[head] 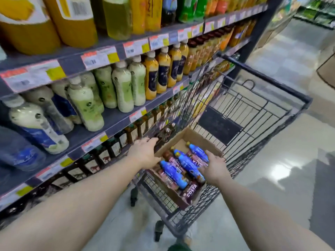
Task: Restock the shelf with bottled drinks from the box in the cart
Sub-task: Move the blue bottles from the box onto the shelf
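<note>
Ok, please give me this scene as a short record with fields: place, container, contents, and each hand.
place: shop aisle, grey metal shelf of drinks beside a black wire cart
container: open brown cardboard box lying in the cart
contents: blue-wrapped bottles lying on brown-labelled bottles, one reading COSTA
left hand: rests at the box's left edge, fingers extended, holding nothing
right hand: open over the bottles, fingers touching a blue one, not yet curled around it
task state: no bottle lifted out yet
</note>
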Demonstrator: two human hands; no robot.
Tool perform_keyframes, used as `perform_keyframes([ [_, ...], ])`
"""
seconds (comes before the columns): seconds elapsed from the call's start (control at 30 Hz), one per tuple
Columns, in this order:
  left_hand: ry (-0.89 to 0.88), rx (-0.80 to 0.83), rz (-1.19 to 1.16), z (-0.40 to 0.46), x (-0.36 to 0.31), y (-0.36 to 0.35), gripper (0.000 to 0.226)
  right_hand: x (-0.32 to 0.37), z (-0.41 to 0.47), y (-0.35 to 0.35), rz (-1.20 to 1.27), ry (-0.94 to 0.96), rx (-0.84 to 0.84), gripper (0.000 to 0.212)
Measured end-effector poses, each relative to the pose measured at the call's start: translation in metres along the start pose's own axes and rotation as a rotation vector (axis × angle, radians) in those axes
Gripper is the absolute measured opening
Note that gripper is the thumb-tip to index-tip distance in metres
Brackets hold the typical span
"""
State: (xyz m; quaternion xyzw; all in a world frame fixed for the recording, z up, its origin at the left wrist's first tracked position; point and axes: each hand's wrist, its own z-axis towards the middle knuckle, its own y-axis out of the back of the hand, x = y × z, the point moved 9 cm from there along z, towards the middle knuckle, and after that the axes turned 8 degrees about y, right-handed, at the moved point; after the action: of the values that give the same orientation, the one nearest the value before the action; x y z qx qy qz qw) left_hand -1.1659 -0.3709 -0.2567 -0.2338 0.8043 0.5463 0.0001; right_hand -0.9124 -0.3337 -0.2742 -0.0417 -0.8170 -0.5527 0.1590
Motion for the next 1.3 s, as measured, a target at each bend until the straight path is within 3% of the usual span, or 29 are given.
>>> perform_keyframes([
  [0.27, 0.229, 0.118, -0.176, 0.075, -0.032, -0.081, 0.083, -0.061, 0.119, -0.024, -0.040, 0.041, 0.199, 0.069],
  [0.4, 0.286, 0.181, -0.244, 0.101, -0.037, -0.126, 0.083, -0.083, 0.165, -0.069, -0.045, 0.061, 0.309, 0.065],
  [0.63, 0.355, 0.263, -0.284, 0.149, -0.029, -0.205, 0.074, -0.115, 0.200, -0.166, -0.045, -0.023, 0.459, 0.087],
  [0.83, 0.417, 0.329, -0.427, 0.159, -0.026, -0.258, 0.081, -0.131, 0.204, -0.199, -0.047, -0.088, 0.503, 0.066],
  [0.97, 0.566, 0.400, -0.703, 0.147, -0.029, -0.275, 0.081, -0.114, 0.189, -0.194, 0.088, -0.081, 0.527, 0.065],
  [1.03, 0.647, 0.436, -0.911, 0.142, -0.036, -0.275, 0.072, -0.094, 0.180, -0.190, 0.190, -0.035, 0.527, 0.063],
  [1.17, 0.750, 0.503, -1.282, 0.133, -0.048, -0.265, 0.027, -0.047, 0.162, -0.190, 0.307, 0.139, 0.586, 0.066],
  [1.23, 0.794, 0.450, -1.372, 0.129, -0.035, -0.257, 0.026, -0.040, 0.154, -0.199, 0.564, 0.083, 0.688, 0.062],
  [1.3, 0.790, 0.387, -1.350, 0.126, -0.018, -0.250, 0.019, -0.052, 0.159, -0.202, 0.659, -0.007, 0.685, 0.052],
])
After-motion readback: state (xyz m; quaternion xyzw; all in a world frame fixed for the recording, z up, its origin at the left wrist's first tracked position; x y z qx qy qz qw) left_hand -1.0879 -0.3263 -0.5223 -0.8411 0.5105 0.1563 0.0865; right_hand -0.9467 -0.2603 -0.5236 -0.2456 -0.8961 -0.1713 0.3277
